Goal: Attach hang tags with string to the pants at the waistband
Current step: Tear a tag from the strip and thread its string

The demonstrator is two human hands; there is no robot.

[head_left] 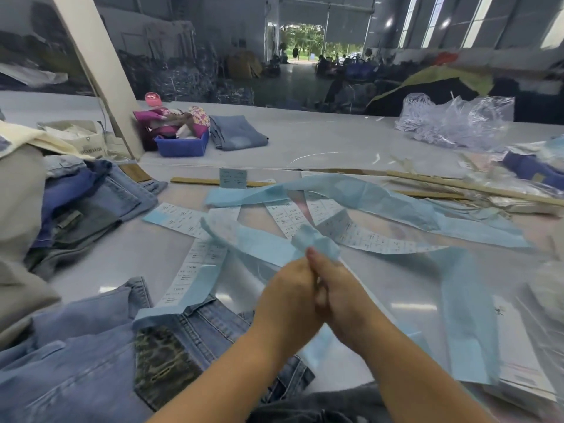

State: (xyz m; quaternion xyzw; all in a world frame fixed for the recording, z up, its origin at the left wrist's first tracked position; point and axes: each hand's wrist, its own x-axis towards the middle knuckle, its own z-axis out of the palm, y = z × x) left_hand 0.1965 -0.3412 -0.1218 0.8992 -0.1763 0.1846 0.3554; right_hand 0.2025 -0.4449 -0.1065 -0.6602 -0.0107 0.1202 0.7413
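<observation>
Both hands, left hand (287, 291) and right hand (338, 297), pinch a crumpled blue label strip (317, 242) above the table's (305, 141) middle. The jeans (91, 355) lie at the near-left edge, no tag attached. Best to separate one label cleanly, without tearing.

We find bare table (320, 141) beyond the blue paper strips (366, 196); stacked jeans (91, 209) obstruct the left.

Your two bare forearms come up from the bottom edge and meet at the middle. Your left hand (288, 290) and right hand (335, 296) are pressed together, fingers curled, both pinching the same bunched light blue paper strip (314, 241) just above the knuckles. Your right thumb points up and away from you.
</observation>
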